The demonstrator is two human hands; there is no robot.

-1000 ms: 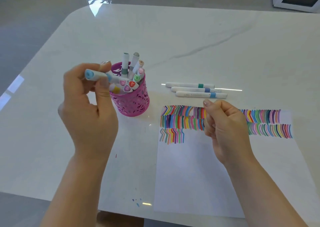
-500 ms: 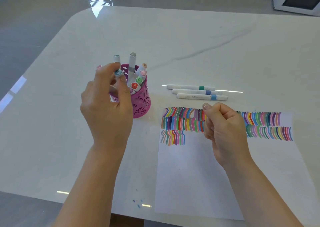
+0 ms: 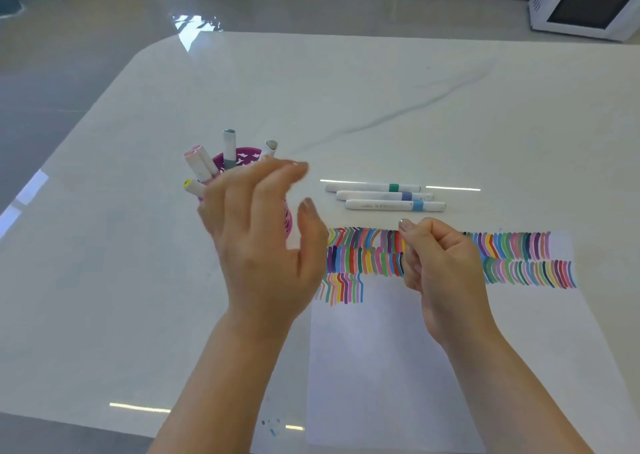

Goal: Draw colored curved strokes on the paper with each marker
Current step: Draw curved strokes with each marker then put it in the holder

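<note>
Left hand [image 3: 263, 245], emptied since, hovers by pink cup [image 3: 242, 156]; table markers [image 3: 384, 196] illegible.

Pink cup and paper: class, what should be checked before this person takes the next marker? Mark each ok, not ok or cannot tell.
1. Left hand free: ok, fingers open, nothing held.
2. Right hand free: cannot tell, fingers curled.
3. Markers in pink cup: ok, several stand in it.
4. Blank room on paper: ok, below the strokes.
5. Three loose markers on table: ok, beyond the paper.
</note>
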